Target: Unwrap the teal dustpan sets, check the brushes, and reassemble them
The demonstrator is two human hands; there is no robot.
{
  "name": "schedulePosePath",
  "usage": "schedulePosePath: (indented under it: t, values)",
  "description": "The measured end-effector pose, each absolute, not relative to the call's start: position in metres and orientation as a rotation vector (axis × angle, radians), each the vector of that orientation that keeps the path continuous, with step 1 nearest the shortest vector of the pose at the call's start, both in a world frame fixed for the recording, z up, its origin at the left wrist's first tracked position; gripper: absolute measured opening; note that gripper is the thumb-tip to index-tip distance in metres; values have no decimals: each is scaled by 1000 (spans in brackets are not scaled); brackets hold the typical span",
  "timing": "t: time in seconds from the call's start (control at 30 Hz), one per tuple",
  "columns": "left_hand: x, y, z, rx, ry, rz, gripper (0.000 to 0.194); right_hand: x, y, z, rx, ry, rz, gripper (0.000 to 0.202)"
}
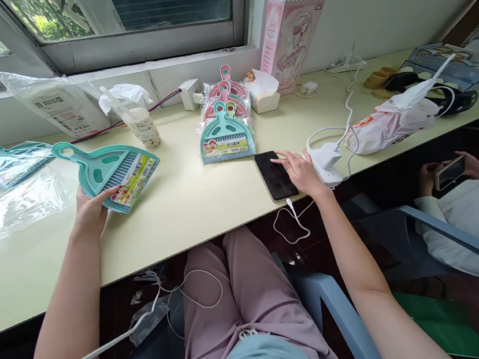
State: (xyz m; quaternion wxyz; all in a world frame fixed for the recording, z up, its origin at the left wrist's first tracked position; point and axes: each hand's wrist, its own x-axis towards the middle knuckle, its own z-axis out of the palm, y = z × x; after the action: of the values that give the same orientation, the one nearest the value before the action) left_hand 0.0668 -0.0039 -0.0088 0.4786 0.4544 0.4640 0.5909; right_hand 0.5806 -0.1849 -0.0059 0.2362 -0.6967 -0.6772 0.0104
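Note:
My left hand (92, 208) grips a teal mini dustpan-and-brush set (109, 169) by its lower left side, raised over the desk. A yellow printed label covers the brush bristles, and the handle points up and left. My right hand (302, 172) is open, fingers spread, its fingertips at the upper right of a dark-screened phone (276, 178) lying near the desk's front edge. A white charging cable (291, 208) is plugged into the phone's lower end. Between the hands, farther back, lies a row of wrapped dustpan sets (226, 137), teal in front and pink behind.
Clear plastic wrap (28, 205) and another wrapped teal set (14, 163) lie left. A drink cup (143, 124), tissue pack (264, 92) and pink box (292, 39) stand behind. A white power strip (327, 163) sits right. Another person's hands (452, 171) hold a phone.

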Motion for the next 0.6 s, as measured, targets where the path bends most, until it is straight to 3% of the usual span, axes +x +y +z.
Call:
schedulePosePath:
  t: [0.4,0.6]
  values:
    - [68,-5,-6,1188,1163,1442,81,581,-189,-4,-1862,-1807,50,41]
    - [67,-9,-4,1272,1260,1376,72,580,-190,3,-1777,-1838,56,42]
